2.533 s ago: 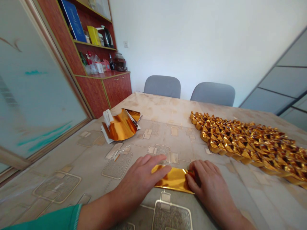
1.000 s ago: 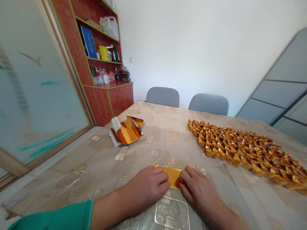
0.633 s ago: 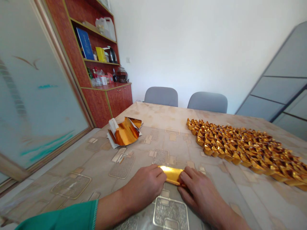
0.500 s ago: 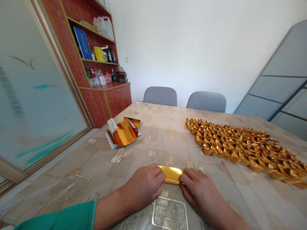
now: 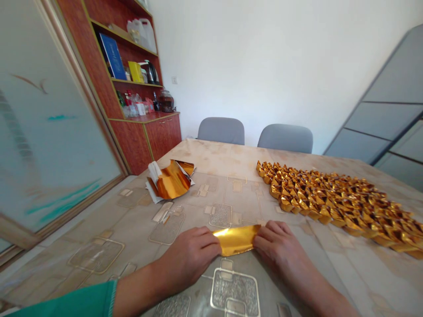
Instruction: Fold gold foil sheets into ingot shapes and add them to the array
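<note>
My left hand [image 5: 190, 255] and right hand [image 5: 280, 246] stay apart, clamping opposite ends of a folded gold foil strip [image 5: 236, 240] near the front edge of the patterned table [image 5: 231, 193]. Even pressure from both sides should keep the foil smooth and straight.

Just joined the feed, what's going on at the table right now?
A person is working bare-handed at a patterned table. Their left hand and right hand rest on opposite ends of a folded strip of gold foil, which lies on the table. To the right lie rows of folded gold foil pieces, and a curled stack of foil sheets sits further ahead on the left.
</note>
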{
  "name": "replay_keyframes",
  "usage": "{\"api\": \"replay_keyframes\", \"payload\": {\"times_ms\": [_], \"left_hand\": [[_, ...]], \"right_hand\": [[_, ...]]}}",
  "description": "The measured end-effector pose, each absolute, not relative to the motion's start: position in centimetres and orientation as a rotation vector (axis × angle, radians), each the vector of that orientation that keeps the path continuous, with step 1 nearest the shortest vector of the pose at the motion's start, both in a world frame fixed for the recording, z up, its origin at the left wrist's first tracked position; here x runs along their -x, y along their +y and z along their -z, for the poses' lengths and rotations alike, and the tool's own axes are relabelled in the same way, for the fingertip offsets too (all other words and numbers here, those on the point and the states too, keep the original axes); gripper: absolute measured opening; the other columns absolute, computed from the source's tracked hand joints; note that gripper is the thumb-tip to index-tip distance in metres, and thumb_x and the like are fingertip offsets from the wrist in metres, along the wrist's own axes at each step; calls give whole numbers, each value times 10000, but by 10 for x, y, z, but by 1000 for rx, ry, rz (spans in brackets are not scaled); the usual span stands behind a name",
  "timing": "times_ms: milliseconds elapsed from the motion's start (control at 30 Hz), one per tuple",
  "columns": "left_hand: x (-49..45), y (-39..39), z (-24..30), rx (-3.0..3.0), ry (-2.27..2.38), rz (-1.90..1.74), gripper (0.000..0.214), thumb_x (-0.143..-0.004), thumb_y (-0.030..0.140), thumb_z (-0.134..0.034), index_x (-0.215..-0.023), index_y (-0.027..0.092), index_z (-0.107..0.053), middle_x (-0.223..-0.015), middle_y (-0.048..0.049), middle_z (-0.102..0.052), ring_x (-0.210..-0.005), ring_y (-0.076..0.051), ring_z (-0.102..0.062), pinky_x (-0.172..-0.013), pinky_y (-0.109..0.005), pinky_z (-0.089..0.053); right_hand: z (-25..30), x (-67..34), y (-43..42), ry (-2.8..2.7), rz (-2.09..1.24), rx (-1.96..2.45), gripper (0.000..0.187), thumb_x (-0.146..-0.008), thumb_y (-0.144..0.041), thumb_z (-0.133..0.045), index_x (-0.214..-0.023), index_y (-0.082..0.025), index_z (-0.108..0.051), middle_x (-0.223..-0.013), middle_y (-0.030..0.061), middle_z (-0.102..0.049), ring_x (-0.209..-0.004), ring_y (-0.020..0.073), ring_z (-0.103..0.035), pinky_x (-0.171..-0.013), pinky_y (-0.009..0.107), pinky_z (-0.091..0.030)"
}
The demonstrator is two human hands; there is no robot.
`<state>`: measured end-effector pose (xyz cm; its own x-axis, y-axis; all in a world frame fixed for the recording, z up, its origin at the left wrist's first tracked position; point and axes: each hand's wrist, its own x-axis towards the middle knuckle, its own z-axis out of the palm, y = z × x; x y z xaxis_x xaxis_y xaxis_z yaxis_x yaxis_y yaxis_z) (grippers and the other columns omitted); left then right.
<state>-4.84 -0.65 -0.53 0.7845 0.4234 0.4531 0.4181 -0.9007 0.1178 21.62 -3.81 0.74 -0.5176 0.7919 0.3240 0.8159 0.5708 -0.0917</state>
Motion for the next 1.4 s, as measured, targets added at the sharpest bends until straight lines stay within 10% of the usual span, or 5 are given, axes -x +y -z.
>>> {"api": "replay_keyframes", "payload": {"times_ms": [400, 1400], "left_hand": [[47, 6, 2, -2478, 897, -615, 163, -851, 212, -661, -1012, 219, -639, -963, -9, -676, -931, -192, -576, -820, -316, -450], [40, 29, 3, -2360, 1174, -555, 144, -771, 268, -774, -750, 191, -654, -963, -3, -584, -977, -211, -517, -844, -349, -366]], "right_hand": [[7, -155, -45, -2201, -446, 1455, 174, -887, -103, -527, -745, -197, -565, -798, 19, -642, -769, 184, -574, -685, 281, -402], [25, -156, -41, -2267, -1, 1508, 132, -802, -112, -526, -807, -242, -544, -727, 17, -639, -638, 221, -599, -600, 308, -337]]}}
